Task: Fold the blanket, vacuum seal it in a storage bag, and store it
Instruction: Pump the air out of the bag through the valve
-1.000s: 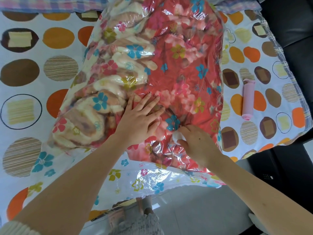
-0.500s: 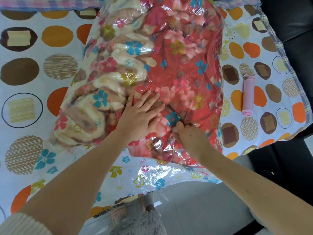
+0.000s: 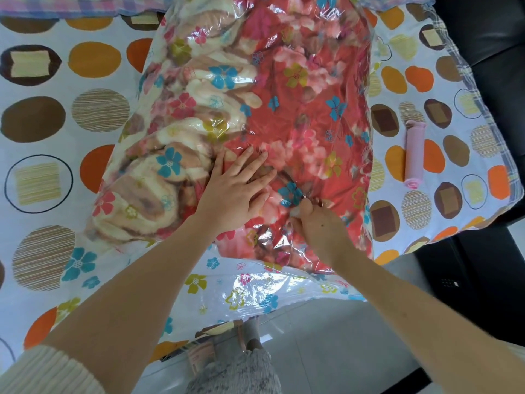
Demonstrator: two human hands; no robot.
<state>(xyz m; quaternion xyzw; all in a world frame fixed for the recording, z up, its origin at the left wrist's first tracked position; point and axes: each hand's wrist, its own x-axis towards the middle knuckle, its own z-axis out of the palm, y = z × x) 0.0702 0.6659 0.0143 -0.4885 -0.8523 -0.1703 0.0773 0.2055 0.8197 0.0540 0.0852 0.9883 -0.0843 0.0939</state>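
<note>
On the bed (image 3: pixel 37 194), the soft, bulky blanket (image 3: pixel 298 109) lies inside the slick storage bag (image 3: pixel 255 291), likely best taken by both sides, while the left grip (image 3: pixel 233 191) presses flat-fingered and the right grip (image 3: pixel 318 220) pinches a small white valve (image 3: pixel 297 212).

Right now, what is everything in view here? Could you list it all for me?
storage bag: one, clear with printed flowers, lying along the middle of the bed
blanket: one, red and cream floral, inside the bag
white cap: one, white, small, on the bag's near part
pump: one, pink, on the sheet right of the bag
sheet: one, white with orange and brown ovals, under everything
checked cloth: one, blue and pink, far edge
black furniture: dark, right side
left hand: flat on the bag
right hand: pinches the white cap
</note>
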